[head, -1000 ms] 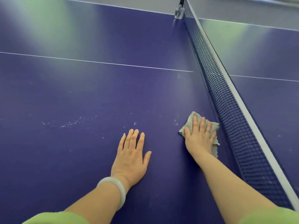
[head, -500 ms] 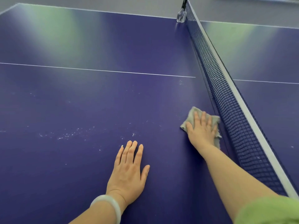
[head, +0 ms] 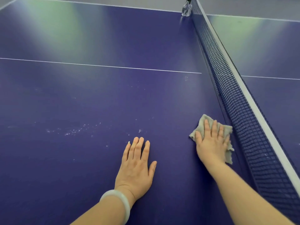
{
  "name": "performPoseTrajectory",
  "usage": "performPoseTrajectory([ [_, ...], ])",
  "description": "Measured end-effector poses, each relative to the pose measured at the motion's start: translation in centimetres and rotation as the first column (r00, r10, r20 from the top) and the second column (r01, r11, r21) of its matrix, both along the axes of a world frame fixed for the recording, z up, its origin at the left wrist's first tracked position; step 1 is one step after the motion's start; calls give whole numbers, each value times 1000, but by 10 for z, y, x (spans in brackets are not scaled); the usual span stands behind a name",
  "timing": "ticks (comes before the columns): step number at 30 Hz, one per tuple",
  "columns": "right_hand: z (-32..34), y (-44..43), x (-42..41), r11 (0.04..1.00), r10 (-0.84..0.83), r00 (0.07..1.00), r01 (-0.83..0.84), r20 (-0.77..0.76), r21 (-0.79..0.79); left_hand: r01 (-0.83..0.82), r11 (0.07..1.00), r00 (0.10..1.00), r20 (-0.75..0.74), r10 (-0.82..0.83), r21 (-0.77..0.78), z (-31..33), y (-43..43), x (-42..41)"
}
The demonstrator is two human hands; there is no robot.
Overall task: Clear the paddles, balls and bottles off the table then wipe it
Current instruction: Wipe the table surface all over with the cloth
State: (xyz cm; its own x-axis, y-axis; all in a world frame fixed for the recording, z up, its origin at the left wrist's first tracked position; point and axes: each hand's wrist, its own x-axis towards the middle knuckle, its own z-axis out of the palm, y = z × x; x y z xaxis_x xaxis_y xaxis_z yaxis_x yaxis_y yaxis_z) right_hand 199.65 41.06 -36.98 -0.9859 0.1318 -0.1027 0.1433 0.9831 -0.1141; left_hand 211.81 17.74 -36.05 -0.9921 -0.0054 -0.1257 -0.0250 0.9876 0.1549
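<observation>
A dark blue table-tennis table (head: 97,98) fills the view. My right hand (head: 211,142) lies flat, fingers straight, pressing a crumpled grey cloth (head: 203,121) onto the surface close to the net (head: 240,111). My left hand (head: 136,164) rests flat on the table to the left of it, fingers spread, holding nothing; a pale bangle sits on that wrist. White specks and smears (head: 76,130) mark the surface left of my left hand. No paddles, balls or bottles show on the table.
The net with its white top band runs from the far centre to the near right, clamped at the far end by a post (head: 186,8). A white centre line (head: 100,66) crosses the table. Grey floor lies beyond the far edge.
My right hand has slid the cloth slightly along the net. The left hand stays flat in place, and the view has shifted a little.
</observation>
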Motion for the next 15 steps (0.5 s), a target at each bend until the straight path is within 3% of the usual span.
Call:
performPoseTrajectory([
  [5,-3,-21,50,989,146,989,-145,-34,22,4,1000,1000,-10,-4,-8,4,0,0],
  [15,-5,-20,37,999,33,999,-32,-29,29,121,993,990,-75,-120,11,9,10,-34],
])
